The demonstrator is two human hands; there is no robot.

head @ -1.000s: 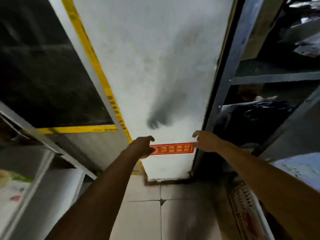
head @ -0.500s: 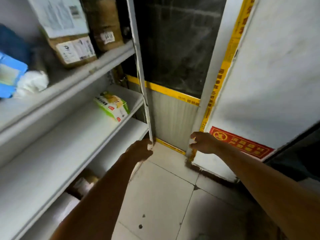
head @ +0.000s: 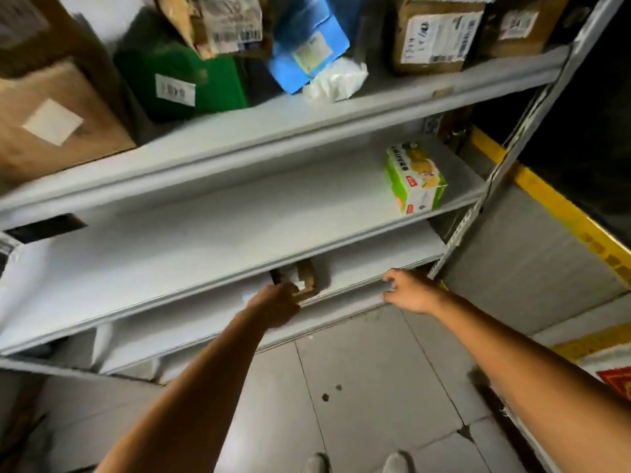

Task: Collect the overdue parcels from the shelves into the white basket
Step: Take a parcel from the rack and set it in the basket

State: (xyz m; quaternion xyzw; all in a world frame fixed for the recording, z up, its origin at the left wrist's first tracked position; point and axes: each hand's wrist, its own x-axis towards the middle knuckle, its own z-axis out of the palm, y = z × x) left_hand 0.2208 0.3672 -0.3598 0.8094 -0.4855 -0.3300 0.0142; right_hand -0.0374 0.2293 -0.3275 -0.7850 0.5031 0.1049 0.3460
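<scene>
The left hand (head: 276, 305) reaches under the front lip of the middle shelf (head: 239, 216) and meets a small brown parcel (head: 305, 279) on the lower shelf (head: 375, 257). The back of the hand covers its fingers, so it cannot be told whether they grip the parcel or only touch it. The middle shelf hides the top of the parcel.

The right hand (head: 409, 290) is just beside the front edge of the lower shelf, with its fingers loosely curled and apart, holding nothing.

A green-and-white carton (head: 415, 179) lies near the right end of the middle shelf.

The top shelf (head: 307, 117) carries more parcels:
- brown cartons (head: 433, 32)
- a green parcel (head: 181, 80)
- a blue parcel (head: 307, 46)
- a white bag (head: 336, 80)

All of these are blurred. Most are cut off by the frame's upper edge, and their labels are unreadable.

Two shoe tips (head: 317, 464) show on the tiled floor (head: 375, 387).
</scene>
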